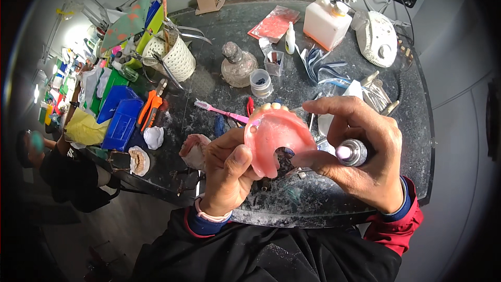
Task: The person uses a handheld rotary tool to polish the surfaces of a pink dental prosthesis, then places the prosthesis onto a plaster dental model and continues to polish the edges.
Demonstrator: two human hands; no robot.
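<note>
My left hand [228,169] grips an upper denture [282,130] by its left side, thumb on the pink base. The denture's smooth inner side faces me, and a few teeth show along its far edge. In my right hand [368,149] a metal rotary handpiece [356,151] with a pale pink rounded tip is tucked against the curled fingers, the tip pointing toward me. The right thumb reaches to the denture's right end, while the index finger stretches over its far right side; whether they touch it I cannot tell. Behind the denture lies a pink toothbrush [222,112].
Beside my left hand lie a pink-and-white cast [194,150] and a plaster dental cast [139,161]. Orange pliers [150,108], a tool basket [175,60], a glass burner [237,67], a plastic canister [327,22] and a white control unit [377,39] stand farther back. Another person [68,169] is at far left.
</note>
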